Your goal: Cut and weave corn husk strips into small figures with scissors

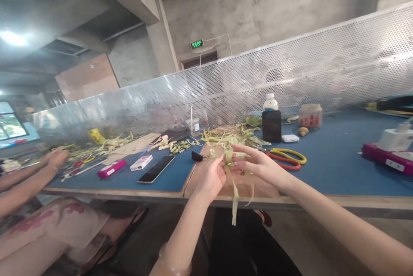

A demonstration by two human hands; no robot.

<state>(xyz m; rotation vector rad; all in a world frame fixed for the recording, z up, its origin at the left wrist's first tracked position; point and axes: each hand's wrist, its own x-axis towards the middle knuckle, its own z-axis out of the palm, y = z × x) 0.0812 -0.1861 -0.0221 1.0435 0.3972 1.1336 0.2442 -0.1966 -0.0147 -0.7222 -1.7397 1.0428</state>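
Pale green leaf strips (229, 155), looking folded or knotted together, are held up between my hands over a brown board. My left hand (213, 178) pinches them from the left, thumb and fingers closed. From the right, my right hand (258, 163) reaches in, its long fingers bent lightly around the same strips; its thumb is mostly hidden. One long strip end (235, 203) hangs below the table edge, and a thinner curved one dangles beside it. Beyond my hands lies a heap of loose leaf strips (248, 133). Scissors with red and yellow handles (288, 158) lie beside my right wrist.
The brown board (203, 183) rests on a blue tabletop (342, 151). Left are a phone (156, 169), a small box (141, 162) and a pink box (111, 169). A black phone (271, 126), a jar (310, 115) and a perforated metal screen (245, 82) stand behind. A co-worker's hands (58, 157) work far left.
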